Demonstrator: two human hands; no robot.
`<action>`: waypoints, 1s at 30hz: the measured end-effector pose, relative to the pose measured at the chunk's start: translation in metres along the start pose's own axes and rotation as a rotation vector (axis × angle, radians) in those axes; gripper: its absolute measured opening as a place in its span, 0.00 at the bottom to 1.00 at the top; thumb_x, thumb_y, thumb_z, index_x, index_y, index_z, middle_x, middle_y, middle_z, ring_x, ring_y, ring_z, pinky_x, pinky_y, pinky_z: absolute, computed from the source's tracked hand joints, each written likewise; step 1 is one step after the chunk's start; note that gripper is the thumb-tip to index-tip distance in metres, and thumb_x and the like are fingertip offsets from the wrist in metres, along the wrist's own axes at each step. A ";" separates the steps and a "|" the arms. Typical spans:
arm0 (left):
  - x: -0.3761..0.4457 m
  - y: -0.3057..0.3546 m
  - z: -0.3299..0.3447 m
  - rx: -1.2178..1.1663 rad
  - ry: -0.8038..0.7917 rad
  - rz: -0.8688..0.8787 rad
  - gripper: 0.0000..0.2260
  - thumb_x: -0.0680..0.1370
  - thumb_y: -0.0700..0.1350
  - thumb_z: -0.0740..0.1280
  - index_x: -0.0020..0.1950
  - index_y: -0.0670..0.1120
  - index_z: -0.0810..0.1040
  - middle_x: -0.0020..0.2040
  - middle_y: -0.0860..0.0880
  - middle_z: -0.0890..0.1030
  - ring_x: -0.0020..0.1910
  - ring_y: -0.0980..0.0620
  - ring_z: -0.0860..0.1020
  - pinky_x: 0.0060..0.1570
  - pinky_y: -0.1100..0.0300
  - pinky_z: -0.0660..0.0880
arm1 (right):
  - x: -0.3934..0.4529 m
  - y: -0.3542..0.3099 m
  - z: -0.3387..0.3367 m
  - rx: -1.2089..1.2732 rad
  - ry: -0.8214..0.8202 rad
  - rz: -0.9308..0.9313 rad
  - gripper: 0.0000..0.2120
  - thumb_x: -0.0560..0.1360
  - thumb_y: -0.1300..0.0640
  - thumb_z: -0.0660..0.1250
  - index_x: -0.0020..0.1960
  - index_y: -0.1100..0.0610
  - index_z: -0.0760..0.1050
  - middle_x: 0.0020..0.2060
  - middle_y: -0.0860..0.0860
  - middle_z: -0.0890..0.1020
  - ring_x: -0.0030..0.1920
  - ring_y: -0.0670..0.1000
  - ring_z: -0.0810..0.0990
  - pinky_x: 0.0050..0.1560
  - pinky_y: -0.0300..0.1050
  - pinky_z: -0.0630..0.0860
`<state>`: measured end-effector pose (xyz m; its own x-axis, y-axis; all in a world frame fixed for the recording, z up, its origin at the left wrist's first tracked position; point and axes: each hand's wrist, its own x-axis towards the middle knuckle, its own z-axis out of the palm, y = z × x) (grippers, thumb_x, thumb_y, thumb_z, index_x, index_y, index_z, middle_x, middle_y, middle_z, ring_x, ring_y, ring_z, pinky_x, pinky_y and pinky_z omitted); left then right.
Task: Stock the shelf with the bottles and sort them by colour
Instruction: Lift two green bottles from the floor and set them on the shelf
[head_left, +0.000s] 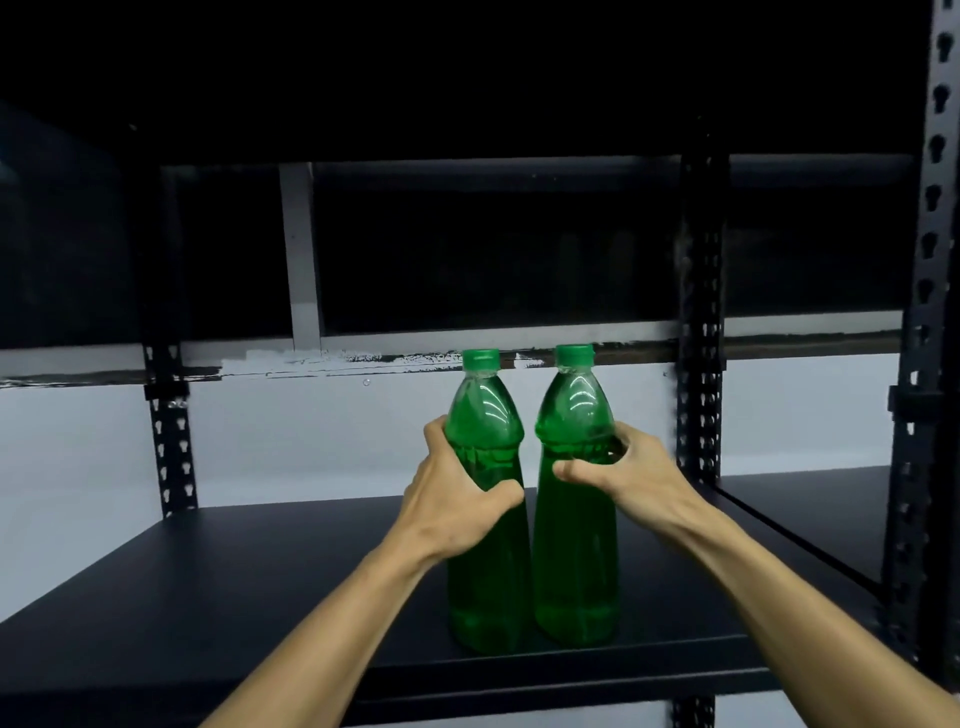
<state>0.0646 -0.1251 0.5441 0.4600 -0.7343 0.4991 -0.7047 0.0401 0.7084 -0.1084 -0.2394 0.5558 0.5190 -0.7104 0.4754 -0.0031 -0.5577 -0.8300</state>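
Glossy clear-plastic green bottles (530, 519) stand on a matt dark shelf (234, 597) with metal uprights (701, 312).

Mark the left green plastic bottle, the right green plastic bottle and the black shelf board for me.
Left green plastic bottle (485, 410), head view, upper shoulder.
Right green plastic bottle (576, 566), head view, lower body.
Black shelf board (234, 587), head view, bare top surface.

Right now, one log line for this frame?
left hand: grips left bottle | right hand: grips right bottle | both green, upright, on shelf
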 end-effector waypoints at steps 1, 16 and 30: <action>0.001 -0.002 0.001 -0.010 -0.015 0.010 0.36 0.62 0.56 0.72 0.63 0.59 0.54 0.52 0.56 0.74 0.51 0.54 0.78 0.52 0.49 0.78 | 0.001 0.001 -0.001 -0.008 -0.019 0.004 0.19 0.67 0.54 0.78 0.56 0.52 0.78 0.48 0.47 0.84 0.46 0.41 0.83 0.43 0.30 0.76; -0.044 -0.041 0.014 -0.057 0.033 -0.104 0.42 0.61 0.65 0.78 0.68 0.57 0.63 0.62 0.58 0.71 0.59 0.60 0.72 0.52 0.67 0.70 | -0.051 0.050 0.035 -0.156 0.138 0.065 0.49 0.58 0.39 0.80 0.73 0.47 0.61 0.60 0.45 0.67 0.62 0.44 0.68 0.63 0.40 0.67; -0.037 -0.072 0.010 -0.390 -0.166 -0.152 0.24 0.70 0.50 0.77 0.63 0.53 0.72 0.63 0.57 0.78 0.65 0.59 0.73 0.69 0.55 0.68 | -0.049 0.070 0.002 0.017 -0.151 0.049 0.22 0.76 0.55 0.68 0.65 0.37 0.68 0.60 0.32 0.75 0.62 0.31 0.71 0.61 0.29 0.66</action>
<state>0.0931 -0.1075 0.4694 0.4272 -0.8494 0.3100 -0.3650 0.1517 0.9186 -0.1328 -0.2427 0.4739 0.6410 -0.6633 0.3861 -0.0181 -0.5160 -0.8564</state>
